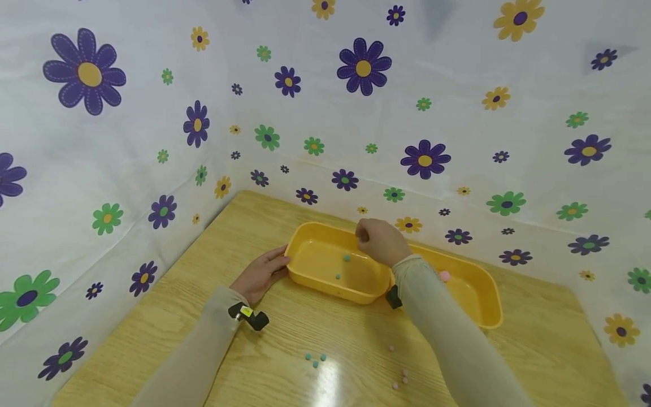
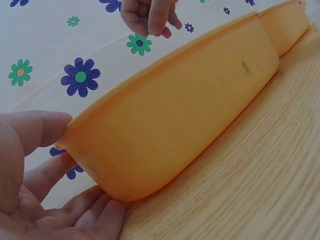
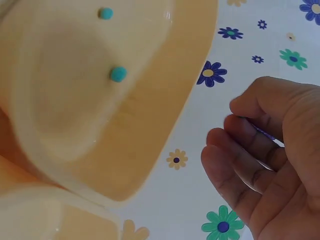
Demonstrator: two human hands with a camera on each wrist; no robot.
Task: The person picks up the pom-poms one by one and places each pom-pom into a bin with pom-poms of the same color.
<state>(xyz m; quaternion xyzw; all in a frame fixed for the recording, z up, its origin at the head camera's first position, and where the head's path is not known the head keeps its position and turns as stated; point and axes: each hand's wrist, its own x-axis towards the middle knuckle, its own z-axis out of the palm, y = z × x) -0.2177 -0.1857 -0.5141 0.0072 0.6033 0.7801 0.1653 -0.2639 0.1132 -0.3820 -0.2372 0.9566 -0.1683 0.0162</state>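
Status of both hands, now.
Left hand: holding the end of the left yellow tray.
Right hand: closed, apparently pinching a small teal ball at the fingertips.

tray (image 1: 328,286) – smooth plast.; tbl (image 1: 274,364) – glossy wd

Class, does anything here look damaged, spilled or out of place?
One thing stands out: a small dark mark on the outside of the left yellow tray, which is otherwise nearly plain. Dirt or damage, I cannot tell.
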